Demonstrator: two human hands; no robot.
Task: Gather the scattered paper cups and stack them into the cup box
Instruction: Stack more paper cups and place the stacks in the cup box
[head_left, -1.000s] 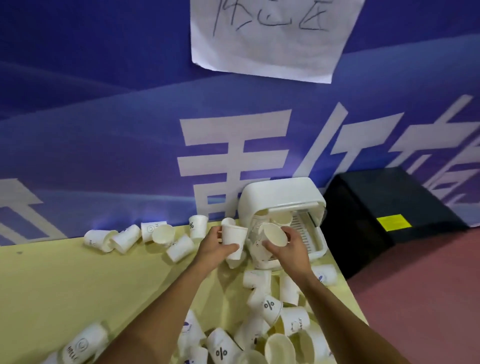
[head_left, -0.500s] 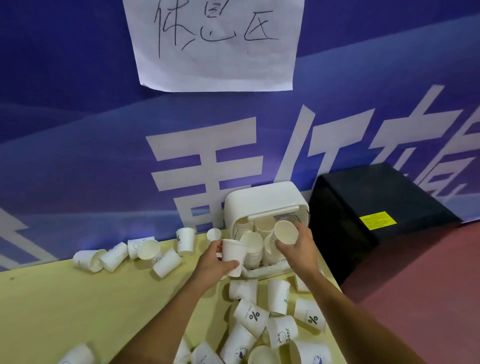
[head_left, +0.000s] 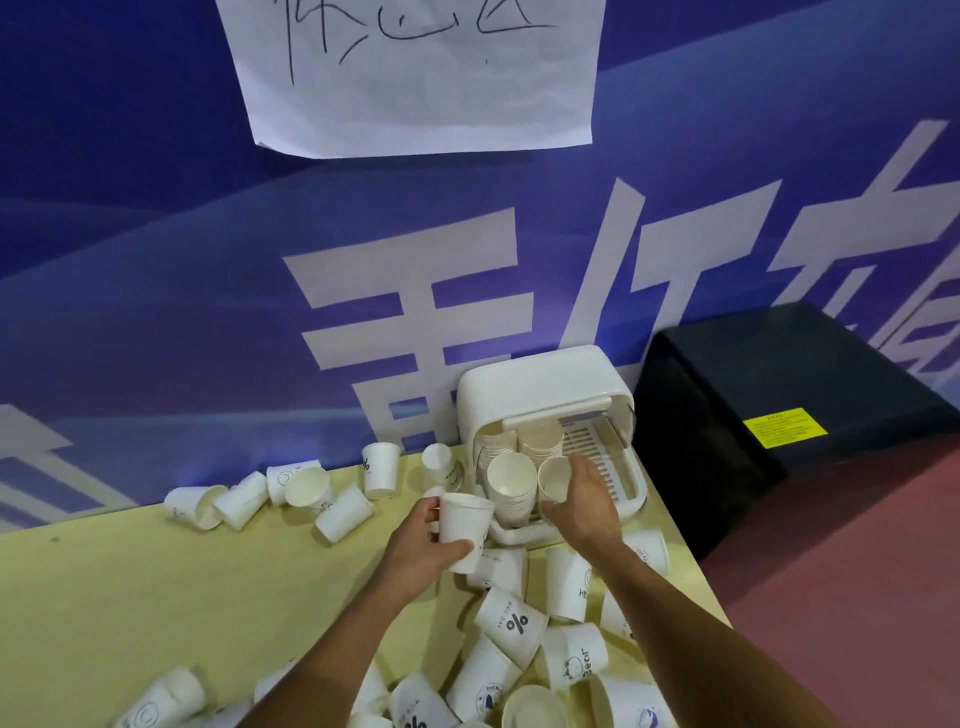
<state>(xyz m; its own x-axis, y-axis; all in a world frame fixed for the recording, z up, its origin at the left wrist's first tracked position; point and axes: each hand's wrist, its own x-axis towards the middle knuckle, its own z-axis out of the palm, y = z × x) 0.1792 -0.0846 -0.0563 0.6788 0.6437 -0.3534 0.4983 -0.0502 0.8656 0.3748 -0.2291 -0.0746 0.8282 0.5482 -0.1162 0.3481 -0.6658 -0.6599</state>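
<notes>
right hand (head_left: 587, 501) with cup (head_left: 555, 480) lower now, at cup box (head_left: 540, 379)

The pale yellow bench (head_left: 156, 597) carries a white cup box (head_left: 540, 384) at its far right corner. Tipped paper cups (head_left: 244, 499) lie along the far edge, with one upright cup (head_left: 381, 470) beside them. A denser heap of cups (head_left: 511, 626) crowds the right edge down to the near edge.

**Cups round the hands**

Just beyond the right hand (head_left: 587, 506), which holds the right cup (head_left: 554, 479), sits the cup box (head_left: 540, 382) with stacks (head_left: 511, 480) inside. The left hand (head_left: 421, 553) holds the left cup (head_left: 466, 525) before the box. Left of that hand lies a row of cups (head_left: 291, 493); nearer than both hands lies a heap (head_left: 511, 626), all on the table (head_left: 156, 597).
</notes>
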